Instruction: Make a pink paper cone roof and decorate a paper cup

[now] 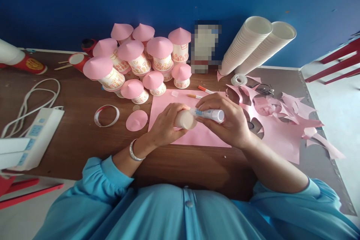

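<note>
My left hand point(166, 124) is wrapped round a small white paper cup point(185, 119), held on its side above a pink paper sheet point(180, 118). My right hand point(229, 120) grips a white glue stick point(209, 114) with its tip against the cup's rim. A flat pink paper cone point(136, 120) lies on the table just left of the sheet. Beyond it stands a cluster of several cups topped with pink cone roofs point(140, 60).
Two long stacks of white paper cups point(257, 43) lean on the blue wall at the back right. Pink paper offcuts point(284, 120), a tape roll point(239, 79), scissors point(264, 89) and an orange pen point(205, 89) lie right of centre. A cut cup rim ring point(106, 115) and a power strip point(36, 135) are at left.
</note>
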Demonstrator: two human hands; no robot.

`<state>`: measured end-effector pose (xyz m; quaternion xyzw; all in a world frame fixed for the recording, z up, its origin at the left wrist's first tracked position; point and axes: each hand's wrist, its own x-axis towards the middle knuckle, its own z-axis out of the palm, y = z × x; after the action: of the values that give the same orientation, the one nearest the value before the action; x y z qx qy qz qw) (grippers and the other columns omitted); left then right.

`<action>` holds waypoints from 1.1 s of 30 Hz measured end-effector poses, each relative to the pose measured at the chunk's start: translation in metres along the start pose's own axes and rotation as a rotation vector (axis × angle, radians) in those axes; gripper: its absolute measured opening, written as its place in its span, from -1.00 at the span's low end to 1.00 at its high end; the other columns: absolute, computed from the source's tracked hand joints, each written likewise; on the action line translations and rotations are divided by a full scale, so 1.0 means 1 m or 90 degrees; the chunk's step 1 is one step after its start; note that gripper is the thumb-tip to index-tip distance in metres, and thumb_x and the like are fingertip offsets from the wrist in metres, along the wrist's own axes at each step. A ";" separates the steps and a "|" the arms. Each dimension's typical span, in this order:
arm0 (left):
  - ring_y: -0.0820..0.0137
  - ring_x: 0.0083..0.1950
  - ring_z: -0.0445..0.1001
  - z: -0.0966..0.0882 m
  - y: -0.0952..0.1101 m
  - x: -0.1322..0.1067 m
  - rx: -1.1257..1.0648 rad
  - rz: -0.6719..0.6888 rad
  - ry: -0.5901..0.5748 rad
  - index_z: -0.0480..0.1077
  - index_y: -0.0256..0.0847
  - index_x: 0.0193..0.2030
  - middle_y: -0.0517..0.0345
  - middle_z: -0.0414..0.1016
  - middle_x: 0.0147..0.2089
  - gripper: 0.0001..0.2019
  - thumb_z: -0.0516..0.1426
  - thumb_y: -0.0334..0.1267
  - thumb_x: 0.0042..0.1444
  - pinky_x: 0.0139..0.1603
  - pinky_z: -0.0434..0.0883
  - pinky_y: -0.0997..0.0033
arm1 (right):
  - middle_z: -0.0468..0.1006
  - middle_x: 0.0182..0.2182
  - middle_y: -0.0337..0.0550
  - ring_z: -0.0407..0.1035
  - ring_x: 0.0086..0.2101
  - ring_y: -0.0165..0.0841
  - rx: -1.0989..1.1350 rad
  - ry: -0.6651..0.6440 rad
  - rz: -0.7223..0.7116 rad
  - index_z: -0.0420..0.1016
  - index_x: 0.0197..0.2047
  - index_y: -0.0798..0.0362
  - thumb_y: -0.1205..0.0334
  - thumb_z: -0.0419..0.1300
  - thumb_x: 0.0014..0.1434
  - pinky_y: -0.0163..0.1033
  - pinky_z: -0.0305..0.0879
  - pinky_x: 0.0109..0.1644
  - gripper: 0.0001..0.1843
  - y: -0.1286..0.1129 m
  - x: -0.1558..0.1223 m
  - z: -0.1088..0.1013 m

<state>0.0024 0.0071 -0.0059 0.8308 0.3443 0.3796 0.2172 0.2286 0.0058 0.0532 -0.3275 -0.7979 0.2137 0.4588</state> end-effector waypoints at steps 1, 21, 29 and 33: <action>0.14 0.10 0.57 0.001 -0.001 -0.001 0.011 0.012 -0.002 0.24 -0.08 0.21 -0.03 0.55 0.09 -0.45 0.34 -0.31 0.14 0.05 0.59 0.12 | 0.66 -0.16 -0.13 0.59 -0.12 -0.19 -0.005 -0.005 -0.010 0.50 -0.03 -0.09 0.31 0.33 0.33 0.00 0.57 -0.03 -0.82 0.000 0.000 0.001; 0.11 0.18 0.56 0.000 -0.007 -0.004 0.085 -0.045 0.147 0.22 -0.08 0.25 -0.05 0.53 0.15 -0.46 0.30 -0.22 0.19 0.18 0.53 0.04 | 0.61 -0.26 -0.16 0.54 -0.27 -0.28 0.025 -0.017 0.078 0.49 -0.10 -0.02 0.30 0.38 0.29 -0.16 0.49 -0.20 -0.83 -0.017 -0.013 0.016; 0.09 0.19 0.53 0.001 -0.004 -0.004 0.093 -0.031 0.092 0.22 -0.10 0.25 -0.07 0.51 0.15 -0.43 0.29 -0.31 0.14 0.17 0.54 0.01 | 0.61 -0.19 -0.14 0.56 -0.16 -0.25 0.096 0.073 0.100 0.50 -0.07 -0.04 0.34 0.43 0.25 -0.10 0.51 -0.07 -0.75 -0.022 -0.013 0.019; 0.11 0.15 0.54 0.006 0.000 -0.003 0.101 -0.002 0.078 0.19 -0.09 0.25 -0.04 0.53 0.11 -0.41 0.26 -0.41 0.11 0.14 0.57 0.02 | 0.62 -0.19 -0.17 0.56 -0.14 -0.22 0.076 0.110 0.111 0.50 -0.07 -0.07 0.36 0.41 0.25 -0.05 0.50 -0.03 -0.76 -0.014 -0.012 0.021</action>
<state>0.0052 0.0043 -0.0111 0.8200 0.3872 0.4009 0.1300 0.2098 -0.0141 0.0447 -0.3846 -0.7099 0.2712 0.5240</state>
